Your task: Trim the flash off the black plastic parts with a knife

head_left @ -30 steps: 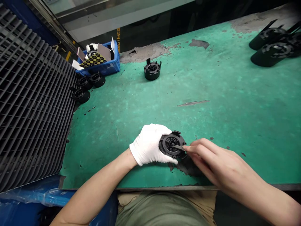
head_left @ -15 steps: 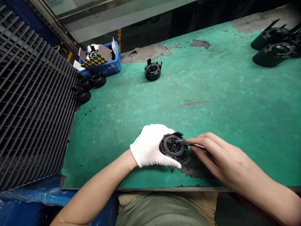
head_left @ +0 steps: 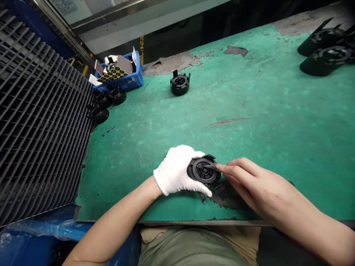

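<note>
My left hand (head_left: 180, 171), in a white glove, is wrapped round a round black plastic part (head_left: 197, 170) with ring-shaped ribs and upright tabs on its rim. The part's ribbed face is turned up towards me. My bare right hand (head_left: 249, 181) pinches a pair of dark tweezers (head_left: 212, 167) between thumb and fingers. The tips of the tweezers reach over the middle of the part's face; whether they hold anything is too small to tell. Most of the tweezers' length is hidden in my right hand.
A similar black part (head_left: 179, 84) stands farther back on the worn green tabletop (head_left: 155, 125). Several more black parts (head_left: 99, 113) sit at the left, beside a blue bin (head_left: 130, 82) with mixed items. Taller black cylinders (head_left: 323, 61) stand at the far right. A dark grille (head_left: 41, 122) borders the left side.
The tweezers have shifted slightly left, their tips now nearer the part's centre. My right fingers have moved closer to the part. My left hand keeps the part almost in the same place.
</note>
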A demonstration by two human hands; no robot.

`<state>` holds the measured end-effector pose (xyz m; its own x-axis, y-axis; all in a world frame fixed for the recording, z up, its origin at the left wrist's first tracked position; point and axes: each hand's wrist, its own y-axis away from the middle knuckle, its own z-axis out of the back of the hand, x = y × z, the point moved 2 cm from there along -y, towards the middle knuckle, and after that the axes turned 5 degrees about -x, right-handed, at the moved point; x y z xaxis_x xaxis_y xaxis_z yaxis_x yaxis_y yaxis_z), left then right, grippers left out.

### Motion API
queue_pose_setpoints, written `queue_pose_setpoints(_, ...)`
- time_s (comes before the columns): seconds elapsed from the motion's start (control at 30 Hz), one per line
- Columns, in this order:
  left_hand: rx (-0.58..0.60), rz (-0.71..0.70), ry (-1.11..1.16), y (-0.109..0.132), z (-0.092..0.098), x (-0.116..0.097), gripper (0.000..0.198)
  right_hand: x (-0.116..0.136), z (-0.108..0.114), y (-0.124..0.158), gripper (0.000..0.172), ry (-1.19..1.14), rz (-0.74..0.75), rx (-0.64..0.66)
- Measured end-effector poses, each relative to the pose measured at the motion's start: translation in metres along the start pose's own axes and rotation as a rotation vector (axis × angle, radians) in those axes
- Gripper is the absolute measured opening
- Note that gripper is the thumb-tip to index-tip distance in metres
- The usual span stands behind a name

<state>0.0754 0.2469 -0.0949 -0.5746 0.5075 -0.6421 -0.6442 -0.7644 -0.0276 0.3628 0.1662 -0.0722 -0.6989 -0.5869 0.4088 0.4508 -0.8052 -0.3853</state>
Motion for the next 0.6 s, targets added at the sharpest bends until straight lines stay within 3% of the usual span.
queue_pose_setpoints(0.2,-0.005,-0.040,0.121,-0.001,0.001,0.009,0.114,0.001,0.014,-0.007,0.030,-0.078,-0.064,-0.085)
queue_pose_setpoints(0.33,0.046,-0.120,0.366,0.001,0.009,0.017,0.082,-0.006,0.027,-0.004,0.025,-0.064,-0.132,-0.132)
queue_pose_setpoints(0.43,0.056,-0.031,0.462,0.010,0.013,0.015,0.064,-0.014,0.029,0.002,0.022,-0.078,-0.139,-0.124)
queue_pose_setpoints(0.5,-0.004,0.096,0.508,0.019,0.013,0.013,0.076,-0.019,0.028,0.005,0.021,-0.102,-0.120,-0.114)
queue_pose_setpoints(0.6,-0.060,0.162,0.497,0.030,0.006,0.009,0.134,-0.026,0.024,0.008,0.023,-0.145,-0.072,-0.068)
